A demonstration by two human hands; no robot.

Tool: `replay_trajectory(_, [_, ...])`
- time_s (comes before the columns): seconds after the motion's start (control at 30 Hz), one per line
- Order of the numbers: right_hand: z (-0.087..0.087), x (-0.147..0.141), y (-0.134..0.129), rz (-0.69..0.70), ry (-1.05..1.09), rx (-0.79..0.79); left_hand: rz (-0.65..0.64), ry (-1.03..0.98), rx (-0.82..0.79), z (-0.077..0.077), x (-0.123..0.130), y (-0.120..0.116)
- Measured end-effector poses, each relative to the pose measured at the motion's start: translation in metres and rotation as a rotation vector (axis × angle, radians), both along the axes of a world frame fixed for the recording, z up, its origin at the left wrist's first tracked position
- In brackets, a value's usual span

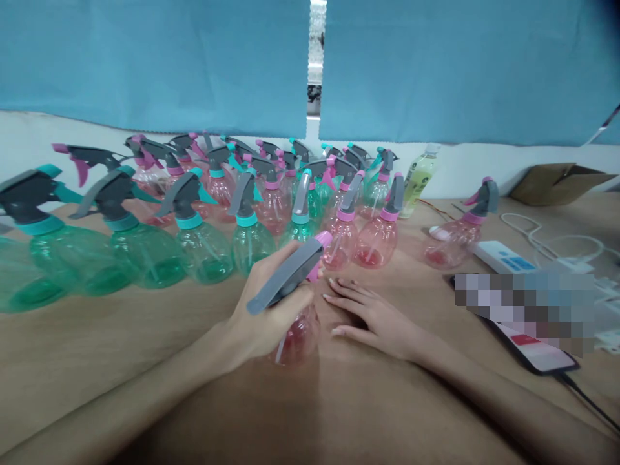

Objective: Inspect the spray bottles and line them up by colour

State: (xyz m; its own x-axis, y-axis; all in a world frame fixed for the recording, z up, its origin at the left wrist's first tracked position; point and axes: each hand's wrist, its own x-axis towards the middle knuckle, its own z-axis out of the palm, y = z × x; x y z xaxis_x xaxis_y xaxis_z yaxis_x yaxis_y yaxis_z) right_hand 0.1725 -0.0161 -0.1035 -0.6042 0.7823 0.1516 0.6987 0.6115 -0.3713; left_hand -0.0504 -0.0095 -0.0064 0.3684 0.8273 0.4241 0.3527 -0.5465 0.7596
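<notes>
Pink bottle (299,337) is at the middle of the table (77,374), in the left hand (256,332); whether its base touches the wood is hard to tell. Blue cloth (145,64) fills the background, cut off above and at both sides, and the pale strip (316,58) at its split bears dark marks too small to read. Green bottles (155,258) line up on the left, the outermost cut by the frame's edge. More pink bottles (376,239) stand among and behind them, overlapping too much to count. Far right lies a carton (557,184), its inside out of sight. The left hand is closed about the pink bottle's neck, its fingers mostly hidden behind the grey sprayer (290,274); how far the trigger is squeezed cannot be told. The right hand (375,316) lies palm down, fingers loosely spread and slightly blurred, just beside the bottle; contact is unclear. Pixelation covers the upper phone (545,355) and neighbouring clutter. A small white thing (439,234) shows behind a lone pink bottle (450,248), its shape unclear.
</notes>
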Motion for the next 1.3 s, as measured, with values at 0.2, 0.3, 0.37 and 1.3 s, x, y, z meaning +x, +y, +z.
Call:
replay_trajectory(0.2, [-0.001, 0.0, 0.0, 0.0, 0.004, 0.004, -0.018, -0.02, -0.058, 0.0, 0.001, 0.001])
replay_trajectory(0.3, [-0.001, 0.0, 0.0, -0.006, 0.014, 0.013, -0.019, -0.025, -0.068, 0.004, 0.002, 0.0])
replay_trajectory(0.37, [-0.001, 0.0, 0.0, -0.008, 0.012, 0.014, -0.03, -0.026, -0.077, 0.006, 0.002, -0.001])
replay_trajectory(1.3, [-0.001, 0.0, -0.001, -0.007, 0.045, 0.0, -0.057, -0.03, -0.128, -0.006, 0.001, 0.001])
